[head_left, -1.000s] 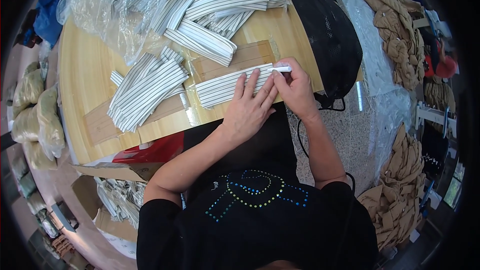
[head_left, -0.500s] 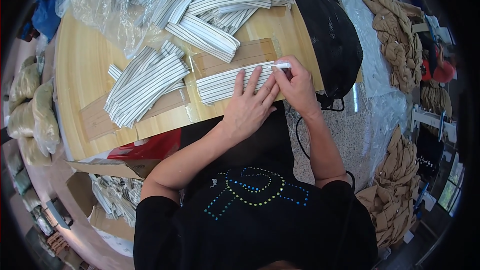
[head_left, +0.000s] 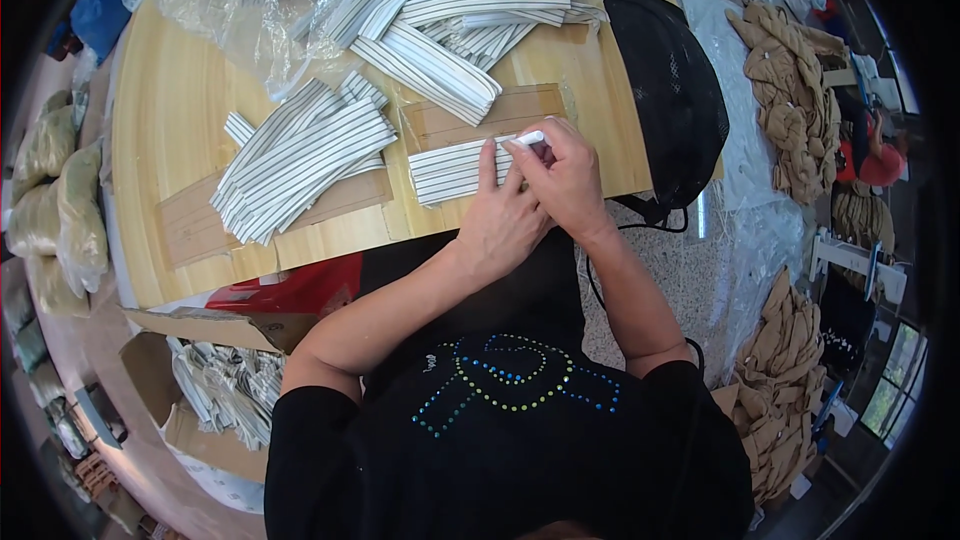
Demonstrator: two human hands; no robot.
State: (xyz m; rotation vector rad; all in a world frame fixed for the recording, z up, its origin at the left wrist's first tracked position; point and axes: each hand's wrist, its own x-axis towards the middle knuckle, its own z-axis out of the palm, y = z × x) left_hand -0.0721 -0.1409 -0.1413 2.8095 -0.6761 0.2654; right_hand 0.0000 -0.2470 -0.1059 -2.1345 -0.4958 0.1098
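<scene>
A white, dark-striped fabric strip [head_left: 448,174] lies flat near the table's front edge, against a brown cardboard piece [head_left: 470,120] with lines drawn on it. My left hand [head_left: 508,215] rests on the strip with its fingers stretched out, holding nothing. My right hand [head_left: 568,180] crosses close to it, thumb and fingers pinched on a short white pen-like stick [head_left: 530,139] over the strip's upper right part. Its tip against the cloth is hidden by the fingers. To the left, a stack of similar striped strips [head_left: 305,155] sits partly on another cardboard piece [head_left: 195,225].
More striped strips [head_left: 490,0] are heaped at the back, beside clear plastic wrapping [head_left: 270,40]. A black mesh bag [head_left: 665,90] hangs over the right table edge. Below left stands a cardboard box [head_left: 150,380] of striped pieces; brown cloth bundles [head_left: 790,90] lie at right.
My right hand has slid left along the strip with the white stick, closer to my left hand. The left hand's fingers have drawn closer together; the view has shifted slightly.
</scene>
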